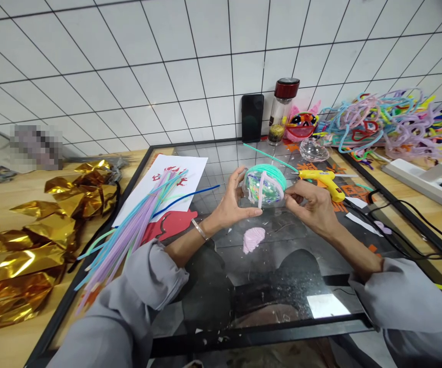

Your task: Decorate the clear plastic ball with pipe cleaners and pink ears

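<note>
A clear plastic ball (252,188), partly wrapped in green pipe cleaner (269,171), is held above the glass tabletop. My left hand (233,199) grips it from the left side, thumb at its lower edge. A pale lilac pipe cleaner (261,190) runs down and around its front. At the ball's right side, my right hand (310,203) pinches with thumb and fingertips, apparently on the lilac strip's end; the fingers partly hide it. Just behind that hand lies a yellow glue gun (323,181). Below the ball rests a pink fan-shaped pipe-cleaner piece (253,239).
Long pipe cleaners (140,220) lie over white paper (190,174) and a red cutout (177,225) at left. Gold foil (40,240) covers the far left. A bottle (280,115), phone (252,117), clear half-shell (314,151), power strip (428,186) and black cables (405,225) stand or lie around.
</note>
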